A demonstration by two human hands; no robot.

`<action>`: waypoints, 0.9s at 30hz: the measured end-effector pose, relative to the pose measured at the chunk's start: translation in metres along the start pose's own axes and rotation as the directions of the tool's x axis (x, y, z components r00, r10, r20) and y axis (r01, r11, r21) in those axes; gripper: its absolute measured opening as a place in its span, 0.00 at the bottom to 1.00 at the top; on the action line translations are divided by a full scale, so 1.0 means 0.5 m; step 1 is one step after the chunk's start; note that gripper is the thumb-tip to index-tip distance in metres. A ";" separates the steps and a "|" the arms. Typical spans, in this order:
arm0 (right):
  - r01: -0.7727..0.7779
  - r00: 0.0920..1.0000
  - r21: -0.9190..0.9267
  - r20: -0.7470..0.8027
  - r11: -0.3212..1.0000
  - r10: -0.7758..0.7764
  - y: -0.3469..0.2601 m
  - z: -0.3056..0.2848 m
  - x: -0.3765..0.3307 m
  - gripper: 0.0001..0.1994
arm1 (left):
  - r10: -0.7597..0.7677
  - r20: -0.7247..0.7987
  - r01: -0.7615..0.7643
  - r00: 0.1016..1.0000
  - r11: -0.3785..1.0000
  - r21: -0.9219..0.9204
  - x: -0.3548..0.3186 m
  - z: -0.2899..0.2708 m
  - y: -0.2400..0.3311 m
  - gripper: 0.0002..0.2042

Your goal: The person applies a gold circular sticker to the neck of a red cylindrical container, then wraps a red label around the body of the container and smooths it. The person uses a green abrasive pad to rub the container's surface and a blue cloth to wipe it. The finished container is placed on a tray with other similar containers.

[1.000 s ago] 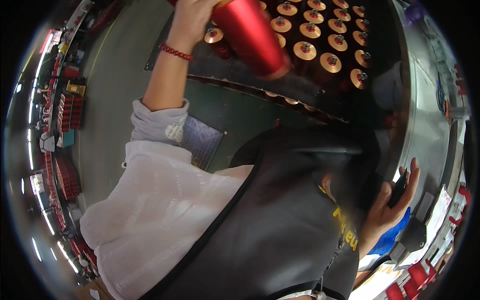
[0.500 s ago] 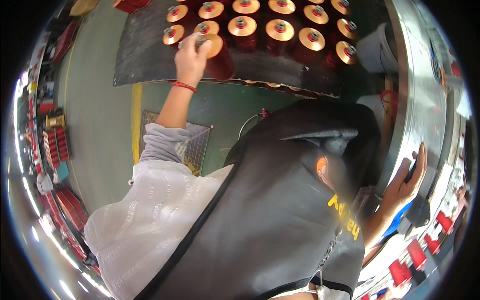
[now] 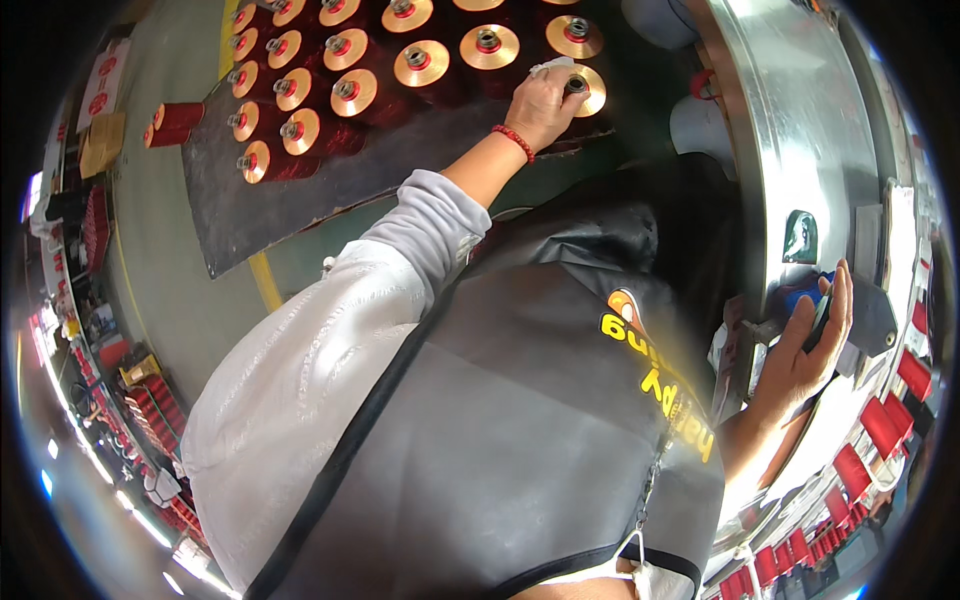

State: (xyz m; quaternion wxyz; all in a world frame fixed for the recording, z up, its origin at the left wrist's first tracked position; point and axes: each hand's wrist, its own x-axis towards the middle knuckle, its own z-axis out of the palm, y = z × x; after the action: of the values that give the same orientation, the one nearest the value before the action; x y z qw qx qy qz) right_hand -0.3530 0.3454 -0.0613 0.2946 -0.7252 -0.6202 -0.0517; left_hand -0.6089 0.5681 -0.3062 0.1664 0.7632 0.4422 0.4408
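My left hand [image 3: 540, 107], with a red bead bracelet on its wrist, is closed on the dark, hollow-ended stub of a red cylinder with a gold-coloured disc top [image 3: 593, 92]. The hand covers part of the disc. A bit of white material [image 3: 553, 66] shows at its fingers. This cylinder is at the table's near right corner, beside other upright cylinders [image 3: 421, 64]; whether it rests on the table I cannot tell. My right hand [image 3: 800, 350] is at the right, beside a metal surface, thumb apart from straight fingers, with a small dark object [image 3: 822, 322] between them that I cannot identify.
Several red cylinders stand in rows on the dark table [image 3: 230, 215]. A shiny metal bench [image 3: 775, 130] runs down the right side. Pale buckets [image 3: 700, 130] stand between table and bench. Two red cylinders [image 3: 178, 118] lie at the far left. A black apron [image 3: 480, 420] covers my front.
My left hand has carried the cylinder rightward along the table's near edge. The view has turned, so the table now sits further left. My right hand keeps its dark object.
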 end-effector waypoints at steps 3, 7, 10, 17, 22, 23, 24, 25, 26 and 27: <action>-0.048 0.999 0.030 -0.009 0.998 0.048 0.012 -0.002 -0.002 0.20 | -0.056 0.039 0.055 0.998 0.998 0.022 0.000 0.049 -0.001 0.15; -0.096 0.995 0.115 -0.017 0.989 0.098 0.021 -0.007 0.000 0.20 | -0.060 0.065 0.050 0.996 0.987 0.153 0.014 0.061 0.021 0.16; -0.082 0.995 0.165 -0.041 0.983 0.090 0.031 -0.014 0.002 0.19 | -0.044 0.077 0.025 0.996 0.970 0.241 0.015 0.063 0.024 0.16; -0.120 0.986 0.176 -0.095 0.977 0.138 0.061 -0.091 0.005 0.24 | -0.025 0.082 -0.004 0.996 0.941 0.339 0.018 0.058 0.039 0.17; -0.227 0.954 0.140 -0.167 0.964 0.249 0.084 -0.117 -0.017 0.28 | 0.051 0.065 -0.061 0.997 0.986 0.154 0.052 0.023 0.012 0.15; -0.255 0.945 0.143 -0.174 0.956 0.278 0.087 -0.122 -0.025 0.28 | 0.126 0.010 -0.127 0.992 0.988 0.084 0.087 0.002 0.014 0.16; -0.283 0.934 0.147 -0.182 0.948 0.307 0.093 -0.125 -0.030 0.29 | 0.044 0.054 -0.054 0.998 0.979 0.197 0.122 -0.005 0.002 0.15; -0.262 0.938 0.154 -0.192 0.953 0.289 0.100 -0.124 -0.039 0.27 | -0.005 0.178 -0.043 0.984 0.962 0.269 0.153 -0.006 -0.013 0.15; -0.246 0.944 0.150 -0.189 0.958 0.272 0.101 -0.124 -0.040 0.26 | -0.059 0.284 -0.041 0.957 0.943 0.332 0.180 -0.004 -0.026 0.15; -0.232 0.948 0.145 -0.187 0.962 0.257 0.100 -0.126 -0.042 0.25 | -0.097 0.336 -0.020 0.937 0.944 0.330 0.188 -0.002 -0.032 0.15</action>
State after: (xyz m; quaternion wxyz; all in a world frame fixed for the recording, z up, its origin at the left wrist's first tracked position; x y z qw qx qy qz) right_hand -0.2929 0.2934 -0.0373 0.4044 -0.7681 -0.4938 -0.0512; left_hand -0.5976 0.6542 -0.2666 0.1211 0.8370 0.4881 0.2160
